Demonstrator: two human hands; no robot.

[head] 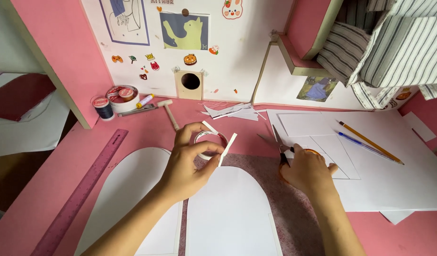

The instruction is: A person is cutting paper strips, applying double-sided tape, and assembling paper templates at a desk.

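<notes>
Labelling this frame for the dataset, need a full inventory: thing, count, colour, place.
tape roll: 1, white with a loose strip, held above the desk centre
scissors: 1, orange handles, under the right hand
arch-shaped paper pieces: 2, white, front of desk
ruler: 1, purple, front left
pencil: 1, yellow, on the white sheets, right
pen: 1, blue, beside the pencil
white sheets: several, right side
paper scraps: a pile, white, back centre
small hammer: 1, pale, back
thread spool: 1, dark blue, back left
tape rolls: a few, back left
striped cloth: grey and white, top right
left hand: holds the tape roll
right hand: on the scissors
</notes>
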